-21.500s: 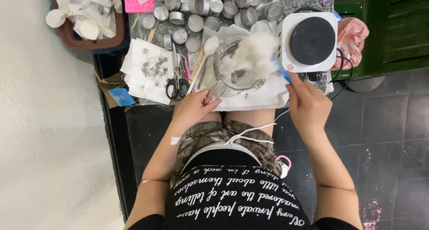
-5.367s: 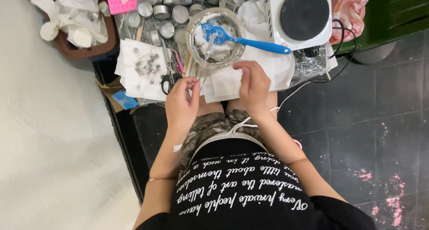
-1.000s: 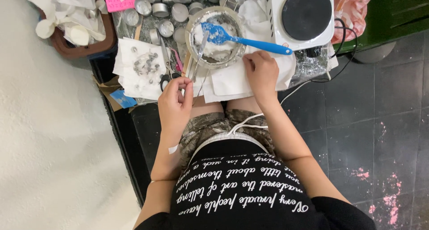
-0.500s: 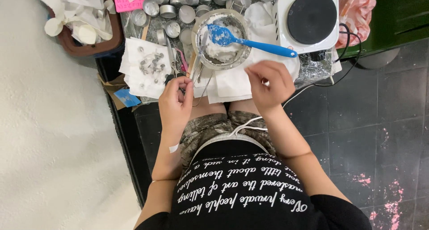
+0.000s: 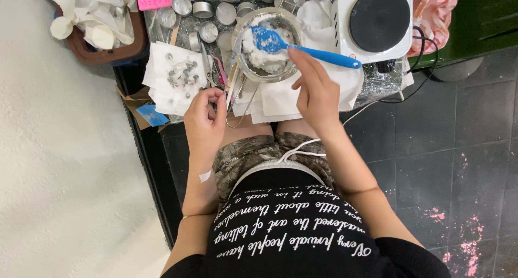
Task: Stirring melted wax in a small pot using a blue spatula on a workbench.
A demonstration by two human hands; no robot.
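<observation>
A metal bowl [image 5: 239,52] of white crumbly wax stands on white paper sheets [image 5: 280,100] at the edge of the low table. A blue spatula [image 5: 324,55] rests in the bowl with its handle pointing right. My right hand [image 5: 317,94] hovers over the paper, its fingers apart and the forefinger tip at the spatula handle. My left hand [image 5: 205,121] is at the table edge left of the bowl, with fingers curled and thumb against forefinger. Nothing visible is in the pinch. It sits beside a tissue [image 5: 162,92] strewn with several small metal wick tabs.
A white electric hot plate [image 5: 377,19] stands to the right of the bowl, its black cord trailing off the edge. Several small tin cups [image 5: 202,9] line the back. Scissors [image 5: 208,67] lie by the tissue. A brown tray [image 5: 127,50] of crumpled paper is at the far left and a pink bag [image 5: 431,13] at the far right.
My right hand has risen from the paper sheets toward the spatula handle and spread its fingers. My left hand has stayed by the tissue with fingers curled.
</observation>
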